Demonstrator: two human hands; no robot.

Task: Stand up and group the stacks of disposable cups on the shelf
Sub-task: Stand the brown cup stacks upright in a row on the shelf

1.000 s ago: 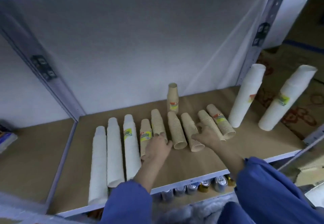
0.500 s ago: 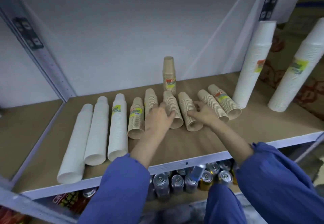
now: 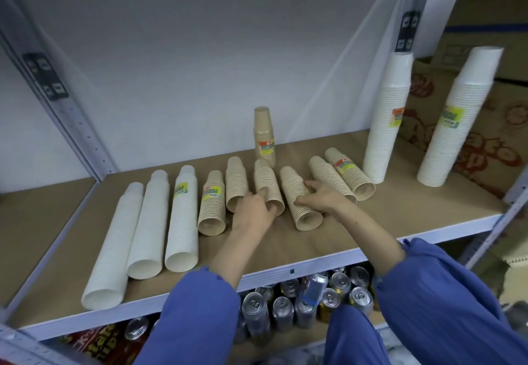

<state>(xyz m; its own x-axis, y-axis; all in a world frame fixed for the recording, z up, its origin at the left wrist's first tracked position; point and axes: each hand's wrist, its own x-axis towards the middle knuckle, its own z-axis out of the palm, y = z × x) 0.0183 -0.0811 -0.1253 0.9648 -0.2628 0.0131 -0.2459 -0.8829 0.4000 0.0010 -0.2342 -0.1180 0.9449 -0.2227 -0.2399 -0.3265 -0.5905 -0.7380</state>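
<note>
- Head view: the shelf (image 3: 357, 222) was a brown board with a white front lip and a pale grey wall behind it. Drink cans (image 3: 340, 282) crowded the level below.
- Three white stacks (image 3: 150, 222) lay side by side at the left. Six brown stacks lay in a loose fan at the centre, mouths toward the person and closed ends toward the wall.
- One upright brown stack (image 3: 265, 136) stood behind the fan. Two upright white stacks (image 3: 385, 119) stood at the right.
- The left hand (image 3: 253, 210) was at the mouth end of the third brown stack (image 3: 268, 182), fingers curled round its rim and forefinger laid along its side.
- The right hand (image 3: 323, 197) clasped the fourth brown stack (image 3: 298, 193) about midway, thumb on the near flank and fingers over the far one.
- Each stack's long axis ran away from its hand toward the wall. Standing one up would likely mean swinging the far end up over the mouth, and each hand was nearest its own stack.
- Against a second earlier, the left hand had shifted rightward from the first two brown stacks. Half a second earlier it lay flatter on top. The right hand had moved from the fifth stack's side onto the fourth, and the same three stacks were upright.
</note>
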